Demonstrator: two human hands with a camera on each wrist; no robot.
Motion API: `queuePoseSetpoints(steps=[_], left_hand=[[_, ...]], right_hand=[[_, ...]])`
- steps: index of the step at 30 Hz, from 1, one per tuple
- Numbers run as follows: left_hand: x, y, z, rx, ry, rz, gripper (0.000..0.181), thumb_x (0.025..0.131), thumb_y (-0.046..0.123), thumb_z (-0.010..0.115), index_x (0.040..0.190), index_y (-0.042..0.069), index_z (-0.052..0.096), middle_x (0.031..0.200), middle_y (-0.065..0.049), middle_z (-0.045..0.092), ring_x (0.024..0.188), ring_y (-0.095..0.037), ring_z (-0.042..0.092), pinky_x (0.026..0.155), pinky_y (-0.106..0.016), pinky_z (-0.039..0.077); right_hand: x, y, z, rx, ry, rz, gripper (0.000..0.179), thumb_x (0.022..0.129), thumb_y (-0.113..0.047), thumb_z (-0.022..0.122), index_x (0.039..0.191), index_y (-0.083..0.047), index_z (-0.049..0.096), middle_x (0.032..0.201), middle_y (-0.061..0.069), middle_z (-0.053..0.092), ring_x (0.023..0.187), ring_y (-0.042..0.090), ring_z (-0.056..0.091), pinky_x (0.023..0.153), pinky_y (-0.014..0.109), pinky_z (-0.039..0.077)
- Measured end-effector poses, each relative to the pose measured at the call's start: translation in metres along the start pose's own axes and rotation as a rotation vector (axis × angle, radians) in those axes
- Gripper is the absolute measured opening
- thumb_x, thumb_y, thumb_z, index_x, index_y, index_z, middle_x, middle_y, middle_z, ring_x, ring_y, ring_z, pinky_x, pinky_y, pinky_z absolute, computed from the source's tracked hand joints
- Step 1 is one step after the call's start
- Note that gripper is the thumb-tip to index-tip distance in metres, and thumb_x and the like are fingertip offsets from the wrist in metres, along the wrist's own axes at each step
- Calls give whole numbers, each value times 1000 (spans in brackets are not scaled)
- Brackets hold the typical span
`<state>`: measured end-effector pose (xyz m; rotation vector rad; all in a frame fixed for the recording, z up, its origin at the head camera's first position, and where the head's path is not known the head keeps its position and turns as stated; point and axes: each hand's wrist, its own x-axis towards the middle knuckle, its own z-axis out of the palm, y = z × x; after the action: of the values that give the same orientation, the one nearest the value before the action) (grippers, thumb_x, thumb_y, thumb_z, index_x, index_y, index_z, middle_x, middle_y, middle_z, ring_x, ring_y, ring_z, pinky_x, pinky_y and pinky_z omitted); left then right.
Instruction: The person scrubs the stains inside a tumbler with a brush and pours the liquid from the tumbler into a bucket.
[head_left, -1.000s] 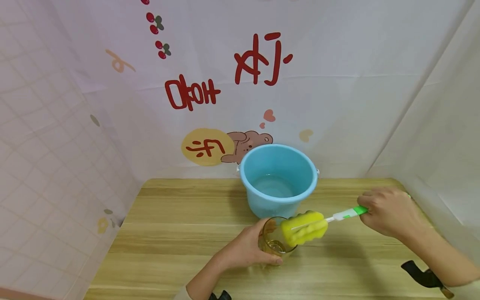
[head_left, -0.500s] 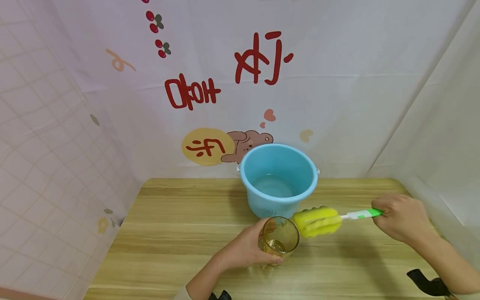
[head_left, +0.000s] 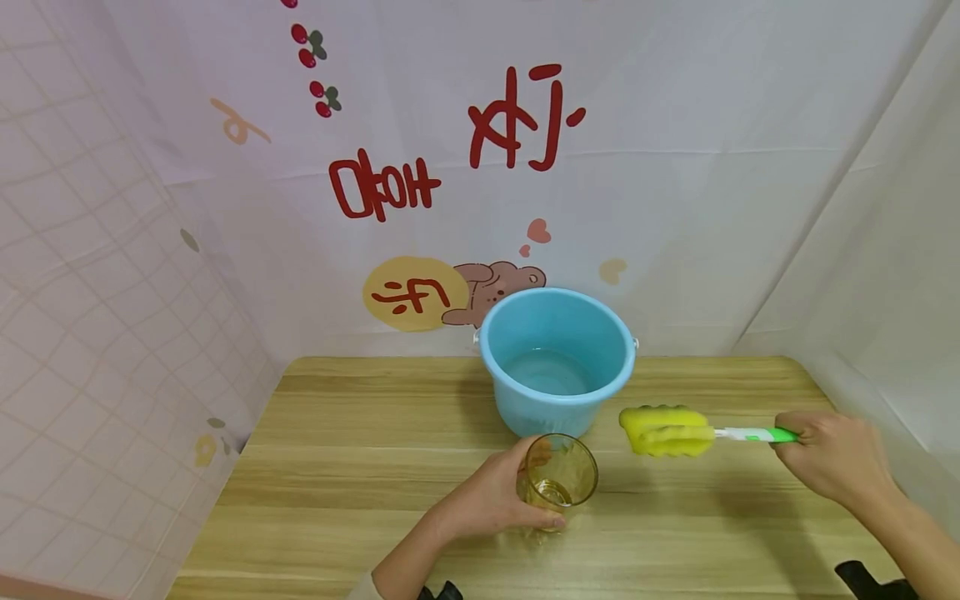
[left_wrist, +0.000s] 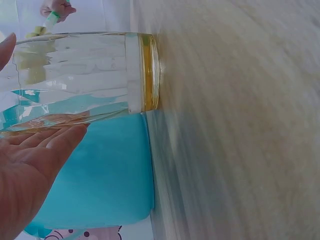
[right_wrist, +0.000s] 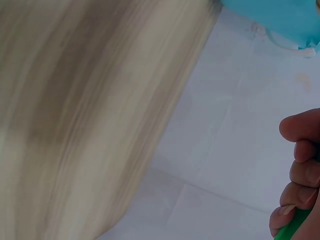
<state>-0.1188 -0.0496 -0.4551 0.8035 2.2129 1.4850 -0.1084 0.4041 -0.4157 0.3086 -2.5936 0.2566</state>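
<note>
Clock positions are read about the glass (head_left: 577, 479) in the head view. At 9 o'clock, slightly low, the left hand (head_left: 491, 493) grips it from the side, thumb on the near wall and fingers along the far one, spread only to the glass's width; such a clasp presumably steadies it while leaving the mouth unobstructed. The glass, amber-tinted and upright, appears to stand on the wooden table (head_left: 360, 467); whether liquid lies in its base cannot be told. At 12 o'clock, just beyond, the light-blue bucket (head_left: 551, 412) contains shallow water (head_left: 546, 371), placed, it seems, within easy reach of both hands. Toward 2 o'clock, the yellow sponge brush (head_left: 666, 431) is held clear of glass, bucket and table, roughly level, its head pointing to 9 o'clock. Its white-and-green handle (head_left: 746, 434) runs to the right hand (head_left: 836, 457) at 3 o'clock, whose fingers are curled closely round the green end; a grip there probably gives the longest reach and sets the knuckles well apart from the sponge.
</note>
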Motion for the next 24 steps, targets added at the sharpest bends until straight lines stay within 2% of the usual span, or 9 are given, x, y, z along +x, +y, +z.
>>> queuePoseSetpoints(steps=[9, 18, 24], left_hand=[[-1, 0, 0, 4, 1, -9, 92, 79, 34, 95, 154, 24, 44, 145, 5, 57, 131, -11, 54, 112, -35, 44], [-1, 0, 0, 19, 2, -2, 91, 79, 34, 95, 154, 25, 44, 145, 7, 57, 132, -11, 54, 112, -35, 44], [-1, 0, 0, 23, 4, -8, 91, 79, 34, 95, 153, 25, 45, 143, 7, 58, 131, -11, 54, 112, -35, 44]], right_hand=[[-10, 11, 10, -12, -73, 67, 48, 80, -7, 66, 57, -29, 30, 56, -16, 20, 53, 5, 15, 45, 23, 17], [-16, 17, 18, 28, -264, 205, 38, 92, -15, 68, 63, -27, 47, 57, -6, 36, 52, 16, 32, 46, 32, 25], [-21, 22, 29, 61, -262, 205, 34, 92, -13, 70, 66, -25, 51, 57, -7, 37, 53, 13, 31, 47, 29, 24]])
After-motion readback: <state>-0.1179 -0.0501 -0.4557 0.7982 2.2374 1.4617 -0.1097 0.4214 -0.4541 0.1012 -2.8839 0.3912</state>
